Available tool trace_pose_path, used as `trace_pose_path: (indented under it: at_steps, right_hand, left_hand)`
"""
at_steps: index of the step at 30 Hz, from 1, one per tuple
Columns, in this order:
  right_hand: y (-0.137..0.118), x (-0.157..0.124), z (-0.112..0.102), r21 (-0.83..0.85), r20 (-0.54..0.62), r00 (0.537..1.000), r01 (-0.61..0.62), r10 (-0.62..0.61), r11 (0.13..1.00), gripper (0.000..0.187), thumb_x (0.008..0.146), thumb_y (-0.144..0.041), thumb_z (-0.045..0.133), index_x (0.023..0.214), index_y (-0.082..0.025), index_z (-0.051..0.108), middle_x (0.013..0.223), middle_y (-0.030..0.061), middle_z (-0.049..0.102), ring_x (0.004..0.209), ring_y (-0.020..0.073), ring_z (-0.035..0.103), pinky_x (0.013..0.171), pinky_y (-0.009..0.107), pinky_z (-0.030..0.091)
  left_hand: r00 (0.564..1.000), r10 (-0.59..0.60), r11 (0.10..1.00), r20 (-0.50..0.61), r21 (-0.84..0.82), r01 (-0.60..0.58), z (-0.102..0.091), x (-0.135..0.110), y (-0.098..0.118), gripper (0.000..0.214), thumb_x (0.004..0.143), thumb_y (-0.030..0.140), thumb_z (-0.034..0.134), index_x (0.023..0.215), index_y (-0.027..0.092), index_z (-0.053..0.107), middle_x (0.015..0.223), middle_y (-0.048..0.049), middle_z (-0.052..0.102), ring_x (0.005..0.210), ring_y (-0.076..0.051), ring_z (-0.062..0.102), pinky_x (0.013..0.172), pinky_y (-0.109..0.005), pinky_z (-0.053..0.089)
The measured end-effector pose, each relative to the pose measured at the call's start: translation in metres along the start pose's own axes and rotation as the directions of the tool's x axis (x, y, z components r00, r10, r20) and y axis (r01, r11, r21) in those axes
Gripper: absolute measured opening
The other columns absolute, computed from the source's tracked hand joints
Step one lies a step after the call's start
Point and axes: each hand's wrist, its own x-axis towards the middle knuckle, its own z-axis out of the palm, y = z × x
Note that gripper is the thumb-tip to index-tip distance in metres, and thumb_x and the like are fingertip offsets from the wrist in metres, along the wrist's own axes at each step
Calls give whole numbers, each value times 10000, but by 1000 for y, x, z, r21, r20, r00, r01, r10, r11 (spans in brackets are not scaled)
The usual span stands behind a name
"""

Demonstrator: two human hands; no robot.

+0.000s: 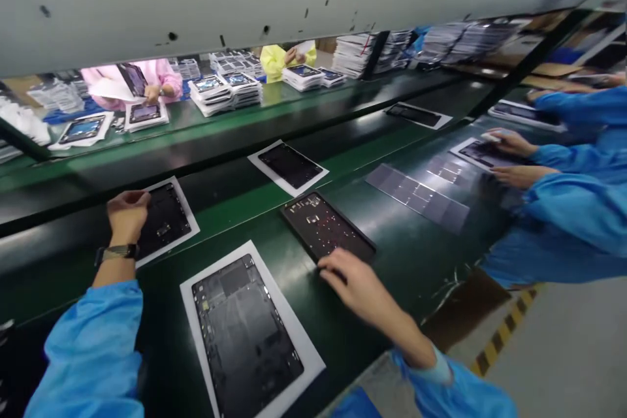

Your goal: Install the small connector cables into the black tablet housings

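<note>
My left hand, with a watch on the wrist, rests curled on the near edge of a black tablet frame on a white sheet at the belt's left. My right hand lies on the near corner of a bare black tablet frame that sits slanted on the green bench, fingers bent over its edge. Between my arms lies a third tablet frame on white paper, untouched.
A dark conveyor belt carries more frames on sheets. A co-worker's hands in blue sleeves work on a tablet at right. Beyond the rail, people in pink and yellow handle stacked tablets. A grey mat lies right.
</note>
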Motion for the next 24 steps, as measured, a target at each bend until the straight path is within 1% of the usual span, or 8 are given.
trace_pose_path:
  at_steps: [4, 6, 9, 12, 15, 18, 21, 24]
  right_hand:
    - [46, 44, -15, -78, -74, 997, -45, 39, 996, 68, 795, -221, 624, 849, -221, 666, 802, 45, 634, 823, 237, 619, 785, 358, 483]
    - [55, 57, -11, -73, -37, 999, -40, 38, 997, 62, 752, -261, 666, 797, -218, 662, 773, 38, 629, 783, 228, 614, 757, 342, 476]
    - [59, 64, -1, -31, 11, 997, -78, 78, 996, 103, 721, -312, 678, 718, -213, 651, 735, 41, 642, 710, 208, 599, 696, 314, 454]
    - [64, 70, 5, -23, 69, 989, -131, 133, 991, 180, 714, -372, 663, 630, -216, 633, 648, 50, 646, 607, 202, 574, 608, 317, 413]
    - [69, 83, 8, -37, 55, 980, -189, 191, 981, 265, 693, -476, 665, 622, -228, 606, 561, 34, 616, 507, 206, 548, 536, 328, 372]
    - [63, 91, 6, -63, 90, 955, -279, 284, 958, 202, 651, -431, 677, 617, -243, 612, 523, 26, 610, 484, 222, 552, 520, 335, 366]
    - [52, 91, 3, -115, 158, 912, -365, 380, 924, 131, 613, -325, 662, 527, -253, 595, 495, 44, 605, 500, 242, 551, 535, 354, 371]
    - [50, 90, 3, -71, 107, 917, -379, 385, 923, 142, 598, -321, 640, 489, -264, 568, 511, 72, 612, 498, 251, 536, 533, 374, 369]
  left_hand:
    - [989, 142, 959, 41, -255, -127, -69, -114, 27, 228, 769, 361, 680, 884, 174, 743, 865, -38, 737, 785, -201, 651, 789, -325, 531]
    - [991, 117, 962, -66, -240, -130, -104, -187, 25, 243, 814, 436, 655, 931, 247, 753, 931, -11, 747, 866, -221, 669, 832, -324, 529]
    - [994, -2, 978, -109, -209, -21, -131, -281, -6, 185, 838, 406, 652, 913, 262, 742, 934, -1, 741, 891, -207, 677, 861, -309, 516]
    - [996, -84, 990, -29, -111, 81, -137, -341, -57, 213, 831, 412, 641, 822, 218, 728, 843, -37, 735, 777, -208, 671, 749, -314, 533]
    - [977, -212, 977, -10, -43, 211, -143, -373, -100, 258, 844, 429, 610, 813, 198, 720, 795, -56, 731, 710, -208, 665, 655, -306, 527]
    - [961, -273, 962, -52, 8, 273, -148, -385, -119, 273, 868, 429, 577, 854, 189, 708, 765, -59, 716, 697, -212, 665, 620, -305, 512]
    - [970, -227, 967, -90, 99, 235, -146, -375, -122, 238, 896, 369, 549, 896, 178, 691, 827, -76, 706, 723, -217, 659, 677, -325, 517]
    - [970, -188, 926, -151, 301, 226, -139, -348, -123, 221, 898, 246, 530, 1015, 138, 682, 987, -136, 691, 877, -262, 660, 823, -377, 516]
